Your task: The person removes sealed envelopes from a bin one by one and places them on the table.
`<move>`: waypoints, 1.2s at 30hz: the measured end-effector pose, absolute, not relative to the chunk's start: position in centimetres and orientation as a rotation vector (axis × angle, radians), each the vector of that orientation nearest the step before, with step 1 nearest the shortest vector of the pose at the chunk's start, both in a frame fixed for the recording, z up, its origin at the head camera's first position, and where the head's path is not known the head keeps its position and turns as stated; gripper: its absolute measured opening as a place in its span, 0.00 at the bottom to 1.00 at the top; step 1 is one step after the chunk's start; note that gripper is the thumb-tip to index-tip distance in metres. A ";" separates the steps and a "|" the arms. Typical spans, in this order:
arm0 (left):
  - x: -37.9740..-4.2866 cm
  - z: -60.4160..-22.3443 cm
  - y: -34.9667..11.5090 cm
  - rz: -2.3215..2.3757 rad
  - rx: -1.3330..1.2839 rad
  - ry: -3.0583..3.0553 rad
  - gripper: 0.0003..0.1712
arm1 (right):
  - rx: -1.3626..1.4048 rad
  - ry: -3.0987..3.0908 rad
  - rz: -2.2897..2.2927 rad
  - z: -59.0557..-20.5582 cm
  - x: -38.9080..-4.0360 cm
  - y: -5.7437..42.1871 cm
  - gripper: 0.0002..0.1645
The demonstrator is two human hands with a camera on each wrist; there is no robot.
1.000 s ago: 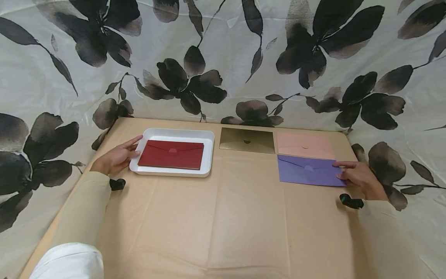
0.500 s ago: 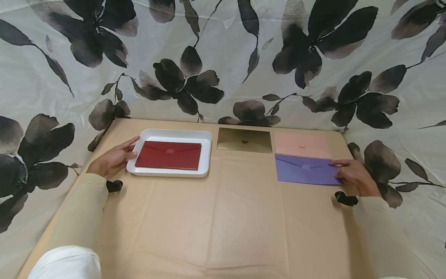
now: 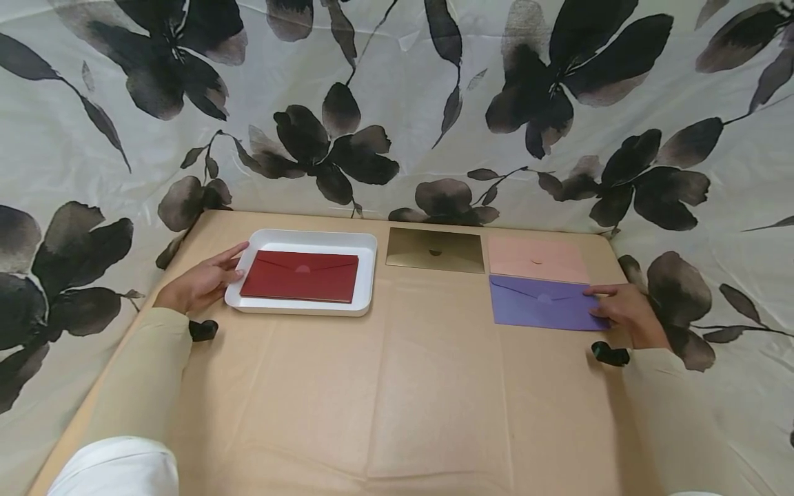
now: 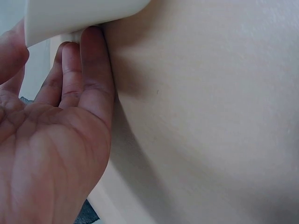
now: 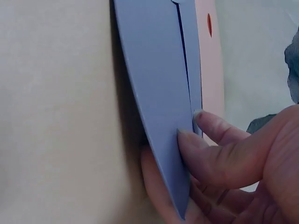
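Note:
In the head view my left hand (image 3: 197, 282) holds the left end of a white tray (image 3: 362, 303). The left wrist view shows fingers (image 4: 96, 65) under the tray's base and the thumb against its side. A dark red envelope (image 3: 300, 277) lies flat inside the tray, its flap side up. On the right, my right hand (image 3: 629, 313) pinches the right end of a purple envelope (image 3: 540, 303). Its thumb lies on top in the right wrist view, with fingers beneath; that end of the purple envelope (image 5: 154, 93) is lifted off the table.
A pink envelope (image 3: 536, 258) lies just behind the purple one, which borders its front edge. To its left is a gold envelope (image 3: 434, 250), near the tray. Tan covering spreads over the table (image 3: 372, 393), and a floral cloth (image 3: 403, 76) hangs behind its back edge.
The head view has shifted slightly. My right hand and wrist have edged a little to the left at the purple envelope's end. The left hand and tray keep their places.

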State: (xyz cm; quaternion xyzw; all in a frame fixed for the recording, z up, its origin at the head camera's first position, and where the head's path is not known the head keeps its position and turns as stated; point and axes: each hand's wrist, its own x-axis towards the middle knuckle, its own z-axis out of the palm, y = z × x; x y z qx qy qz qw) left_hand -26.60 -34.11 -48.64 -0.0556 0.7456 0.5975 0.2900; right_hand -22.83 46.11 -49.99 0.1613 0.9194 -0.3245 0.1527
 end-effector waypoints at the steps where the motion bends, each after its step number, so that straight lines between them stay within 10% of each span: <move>1: -26.6 -48.6 -34.1 1.597 -0.146 1.988 0.47 | 0.471 2.642 -0.924 -50.0 -22.9 46.0 0.35; 36: -26.5 -48.6 -34.2 1.592 -0.151 2.010 0.46 | 0.441 2.826 -0.668 -48.3 -23.3 42.8 0.30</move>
